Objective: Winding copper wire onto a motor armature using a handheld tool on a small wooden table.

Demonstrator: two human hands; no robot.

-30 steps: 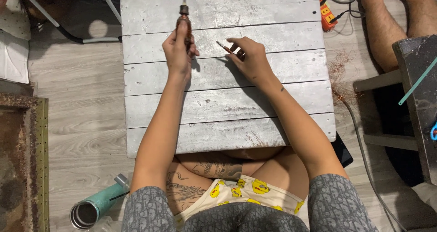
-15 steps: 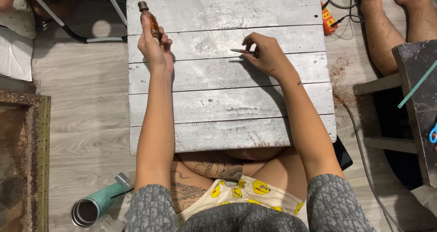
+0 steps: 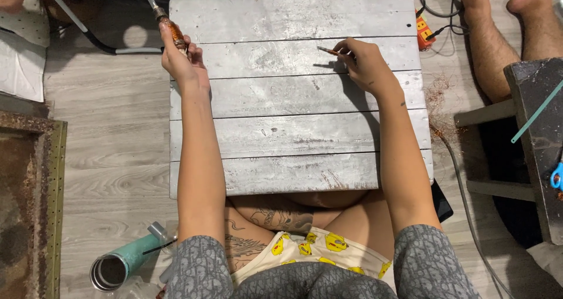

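Head view: left hand (image 3: 183, 61) around rusty tool (image 3: 171, 30).

board (image 3: 293, 93): grey-white, worn planks | tool (image 3: 175, 34): rusty orange-brown | shorts (image 3: 311, 249): cream with yellow figures | bottle (image 3: 126, 262): teal | floor (image 3: 111, 134): pale grey wood grain

A slim brown, reddish-mottled tool (image 3: 170, 30) with a metal tip is held upright-tilted in the left hand (image 3: 183, 61), at the far left corner of the grey plank tabletop (image 3: 293, 129), its tip pointing away past the edge. A short thin rod (image 3: 328, 51), dark with a reddish tint, is pinched in the right hand (image 3: 366, 64), lying nearly level just above the far planks, pointing left.
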